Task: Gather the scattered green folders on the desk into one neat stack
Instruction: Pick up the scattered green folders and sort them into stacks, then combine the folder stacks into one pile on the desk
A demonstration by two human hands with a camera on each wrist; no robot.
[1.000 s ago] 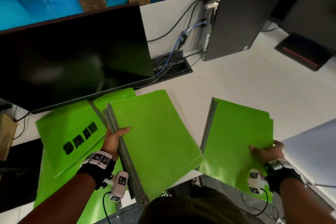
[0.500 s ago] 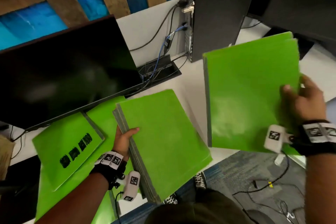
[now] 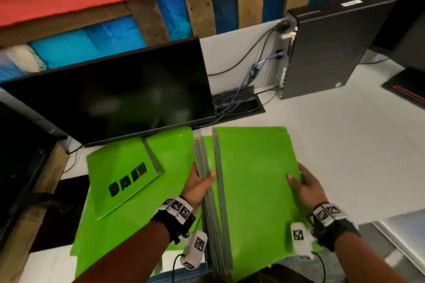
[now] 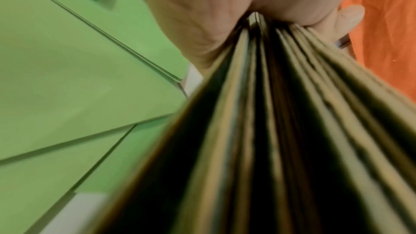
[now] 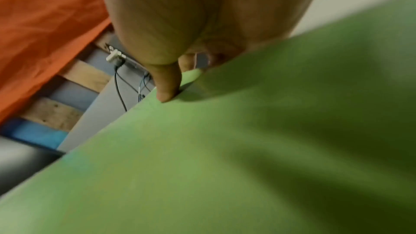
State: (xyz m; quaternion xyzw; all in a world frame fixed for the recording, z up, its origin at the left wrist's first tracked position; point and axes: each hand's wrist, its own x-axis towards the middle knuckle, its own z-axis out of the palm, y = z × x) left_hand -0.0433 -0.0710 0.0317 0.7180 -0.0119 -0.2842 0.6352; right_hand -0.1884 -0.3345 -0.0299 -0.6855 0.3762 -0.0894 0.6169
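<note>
Green folders (image 3: 253, 181) | right hand (image 3: 305, 187) has brought top folder onto left hand's (image 3: 197, 187) gripped stack | both grips holding | spines misaligned; others remain on surface (image 3: 345, 145)

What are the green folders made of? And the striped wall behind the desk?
The green folders look like matte card or stiff paper: flat, thin, with no glare, and the left wrist view shows layered grey-brown edges like board. It could be thin plastic; I can't be sure. The wall planks look like rough wood, some bare with knots and grain, some painted blue.
</note>
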